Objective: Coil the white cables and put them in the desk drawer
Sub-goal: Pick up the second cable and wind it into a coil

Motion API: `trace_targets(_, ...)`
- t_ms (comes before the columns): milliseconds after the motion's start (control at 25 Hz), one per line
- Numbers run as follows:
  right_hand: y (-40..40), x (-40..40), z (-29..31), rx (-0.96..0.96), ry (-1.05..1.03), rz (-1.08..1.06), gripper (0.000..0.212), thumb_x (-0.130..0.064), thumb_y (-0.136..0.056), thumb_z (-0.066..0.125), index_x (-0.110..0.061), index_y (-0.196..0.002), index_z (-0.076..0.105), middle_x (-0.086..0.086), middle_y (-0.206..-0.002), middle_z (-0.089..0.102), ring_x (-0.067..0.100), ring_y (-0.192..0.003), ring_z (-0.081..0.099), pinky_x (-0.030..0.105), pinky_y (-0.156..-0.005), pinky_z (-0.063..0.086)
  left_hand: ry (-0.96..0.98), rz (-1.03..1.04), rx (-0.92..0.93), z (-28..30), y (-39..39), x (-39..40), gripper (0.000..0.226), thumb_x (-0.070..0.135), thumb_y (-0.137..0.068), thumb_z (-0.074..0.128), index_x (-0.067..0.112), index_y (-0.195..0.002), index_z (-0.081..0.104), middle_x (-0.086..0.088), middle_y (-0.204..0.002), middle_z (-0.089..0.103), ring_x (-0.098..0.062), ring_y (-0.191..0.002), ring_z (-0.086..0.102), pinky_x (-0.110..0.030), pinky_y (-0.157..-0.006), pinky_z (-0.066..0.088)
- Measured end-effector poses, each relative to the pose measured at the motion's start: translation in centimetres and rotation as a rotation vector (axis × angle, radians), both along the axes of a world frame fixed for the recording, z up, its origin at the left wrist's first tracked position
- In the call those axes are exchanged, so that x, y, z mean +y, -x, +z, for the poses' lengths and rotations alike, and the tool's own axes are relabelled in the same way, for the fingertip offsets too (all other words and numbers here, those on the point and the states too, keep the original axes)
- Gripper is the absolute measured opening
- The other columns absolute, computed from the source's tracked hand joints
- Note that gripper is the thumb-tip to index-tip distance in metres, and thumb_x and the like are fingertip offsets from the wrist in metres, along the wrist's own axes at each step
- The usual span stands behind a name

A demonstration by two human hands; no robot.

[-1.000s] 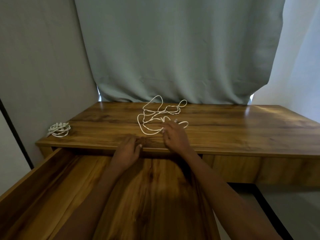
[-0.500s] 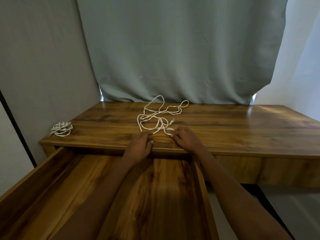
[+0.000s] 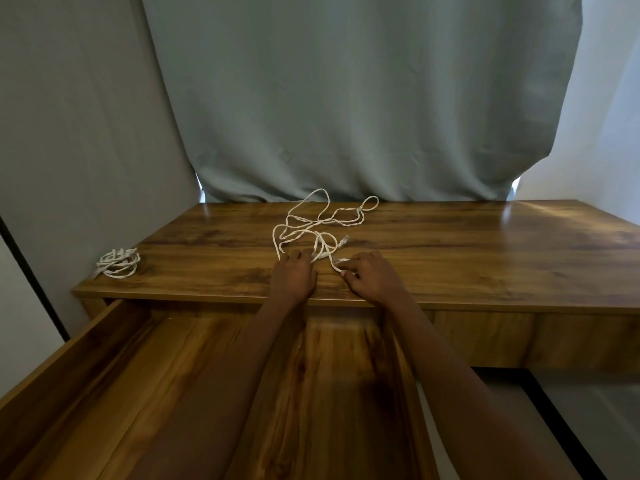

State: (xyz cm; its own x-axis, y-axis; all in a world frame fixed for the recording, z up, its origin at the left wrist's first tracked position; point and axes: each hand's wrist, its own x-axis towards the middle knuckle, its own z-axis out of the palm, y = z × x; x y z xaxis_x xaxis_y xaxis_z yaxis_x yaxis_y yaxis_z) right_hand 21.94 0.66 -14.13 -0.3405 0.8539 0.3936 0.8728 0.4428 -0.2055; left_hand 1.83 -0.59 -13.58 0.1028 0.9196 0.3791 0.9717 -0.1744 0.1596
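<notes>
A loose white cable [image 3: 320,221] lies tangled in the middle of the wooden desk [image 3: 485,258]. My left hand [image 3: 294,275] rests palm down on its near loops, fingers on the strands. My right hand [image 3: 372,277] pinches the cable's near end between thumb and fingertips, just right of the left hand. A second white cable, coiled in a small bundle [image 3: 117,263], sits at the desk's left front corner. The desk drawer [image 3: 104,375] is pulled out below my arms, and nothing shows inside it.
A grey-green curtain [image 3: 363,98] hangs behind the desk, touching its back edge. A grey wall panel [image 3: 69,133] closes off the left side. The desk's right half is bare wood.
My left hand slid forward from the desk's front edge onto the cable loops. My right hand drew back and right, pulling the cable's end closer. The head camera rose slightly.
</notes>
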Motion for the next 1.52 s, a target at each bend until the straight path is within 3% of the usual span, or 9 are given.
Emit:
trace_targets(320, 0.0, 0.1, -0.1, -0.006, -0.003, -0.033, 0.044, -0.039, -0.101, 0.049, -0.023, -0.142, 0.052, 0.009, -0.135, 0.053, 0.027, -0.126, 0.047, 0.041, -0.099, 0.044, -0.03, 0.134, 0.071, 0.7, 0.7, 1.0, 0.036, 0.033, -0.1, 0.044, 0.011, -0.125, 0.056, -0.015, -0.136, 0.05, -0.035, -0.12, 0.051, -0.048, -0.097, 0.044)
trace_targets(480, -0.3, 0.6, -0.5, 0.075, -0.046, -0.156, 0.035, -0.029, -0.1, 0.051, -0.018, -0.13, 0.063, 0.014, -0.136, 0.051, 0.031, -0.125, 0.047, 0.04, -0.099, 0.043, -0.115, 0.151, -0.105, 0.9, 2.2, 0.4, 0.033, 0.027, -0.099, 0.046, 0.006, -0.122, 0.055, -0.016, -0.129, 0.055, -0.033, -0.111, 0.055, -0.044, -0.089, 0.051)
trace_targets(680, -0.4, 1.5, -0.7, -0.009, -0.08, -0.365, 0.033, -0.026, -0.1, 0.048, -0.011, -0.125, 0.063, 0.016, -0.132, 0.059, 0.033, -0.118, 0.053, 0.042, -0.101, 0.041, -0.123, 0.239, -0.133, 0.9, 5.0, -0.3, 0.031, 0.023, -0.099, 0.045, 0.001, -0.12, 0.056, -0.02, -0.121, 0.06, -0.037, -0.109, 0.055, -0.046, -0.086, 0.047)
trace_targets(880, -0.5, 2.3, 0.0, 0.159, -0.08, -0.455, 0.036, -0.021, -0.099, 0.052, -0.009, -0.133, 0.047, 0.02, -0.132, 0.053, 0.035, -0.113, 0.057, 0.043, -0.096, 0.045, -0.199, 0.208, -0.255, 0.4, 6.3, -1.3, 0.028, 0.024, -0.1, 0.045, 0.001, -0.11, 0.058, -0.02, -0.107, 0.063, -0.035, -0.096, 0.059, -0.047, -0.078, 0.052)
trace_targets(1000, -0.2, 3.4, 0.3, 0.141, -0.054, -0.477, 0.033, -0.022, -0.1, 0.051, -0.01, -0.131, 0.049, 0.019, -0.134, 0.05, 0.035, -0.11, 0.056, 0.043, -0.093, 0.047, -0.23, 0.176, -0.377, 0.4, 7.1, -2.4, 0.02, 0.022, -0.1, 0.048, 0.006, -0.105, 0.059, -0.013, -0.098, 0.062, -0.025, -0.087, 0.058, -0.043, -0.075, 0.052)
trace_targets(1120, 1.0, 3.9, 0.8, 0.087, -0.001, -0.464, 0.037, -0.033, -0.099, 0.048, -0.013, -0.129, 0.055, 0.018, -0.14, 0.047, 0.037, -0.122, 0.048, 0.047, -0.103, 0.04, -0.234, 0.143, -0.419, 0.3, 8.6, -3.8, 0.014, 0.022, -0.099, 0.051, 0.011, -0.102, 0.06, -0.007, -0.098, 0.06, -0.02, -0.087, 0.057, -0.039, -0.076, 0.053)
trace_targets(1240, 4.3, 3.2, 0.8, 0.018, -0.046, -0.274, 0.052, -0.045, -0.095, 0.046, -0.025, -0.143, 0.047, 0.012, -0.156, 0.037, 0.036, -0.145, 0.029, 0.063, -0.116, 0.015, -0.245, 0.11, -0.431, 0.1, 10.7, -4.7, 0.013, 0.022, -0.099, 0.053, 0.012, -0.103, 0.061, -0.004, -0.101, 0.059, -0.018, -0.09, 0.056, -0.031, -0.073, 0.046)
trace_targets(1400, 8.9, 2.3, 0.7, -0.209, -0.059, 0.011, 0.047, -0.048, -0.103, 0.036, -0.044, -0.149, 0.039, -0.009, -0.161, 0.035, 0.03, -0.154, 0.014, 0.074, -0.109, -0.012, -0.276, 0.05, -0.403, 0.0, 13.4, -5.8, 0.02, 0.021, -0.1, 0.053, 0.007, -0.107, 0.067, -0.009, -0.107, 0.06, -0.015, -0.091, 0.054, -0.028, -0.075, 0.042)
trace_targets(1520, 9.6, 3.8, 0.9, -0.247, 0.062, 0.022, 0.043, -0.05, -0.105, 0.029, -0.044, -0.145, 0.046, -0.009, -0.159, 0.039, 0.031, -0.154, 0.013, 0.073, -0.114, -0.006, -0.281, 0.061, -0.382, -0.4, 15.0, -6.6, 0.02, 0.021, -0.099, 0.055, 0.007, -0.104, 0.069, -0.008, -0.104, 0.061, -0.019, -0.089, 0.058, -0.03, -0.073, 0.044)
